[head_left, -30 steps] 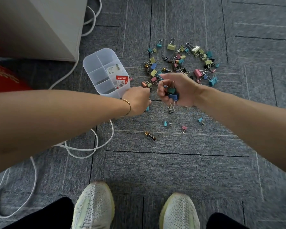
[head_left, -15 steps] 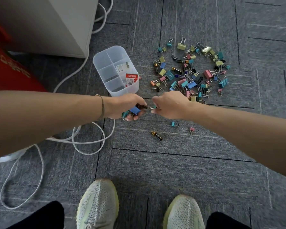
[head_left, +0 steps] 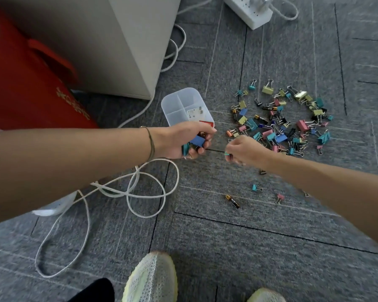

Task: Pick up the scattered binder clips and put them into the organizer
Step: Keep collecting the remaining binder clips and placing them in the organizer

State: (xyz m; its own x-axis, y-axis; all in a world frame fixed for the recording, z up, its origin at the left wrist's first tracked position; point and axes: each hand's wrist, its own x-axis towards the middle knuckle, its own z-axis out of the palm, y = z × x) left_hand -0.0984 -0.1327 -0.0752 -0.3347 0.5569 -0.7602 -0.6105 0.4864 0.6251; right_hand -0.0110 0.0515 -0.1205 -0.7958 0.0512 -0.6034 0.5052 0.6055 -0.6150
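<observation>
organizer (head_left: pixel 184 105): 1 | hands: 2 | shoes: 2 | binder clips (head_left: pixel 279 118): dozens (too many to count)

Pink, teal, blue, yellow and black binder clips (head_left: pixel 279 118) lie on grey carpet (head_left: pixel 227 247) with pale lines, near a clear organizer (head_left: pixel 179 105), white cable (head_left: pixel 140 192) and red bag (head_left: pixel 31 94).

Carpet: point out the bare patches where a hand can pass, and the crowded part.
Bare carpet lies between the shoes and the lone battery, and between organizer and power strip. The binder clips crowd the right.
</observation>
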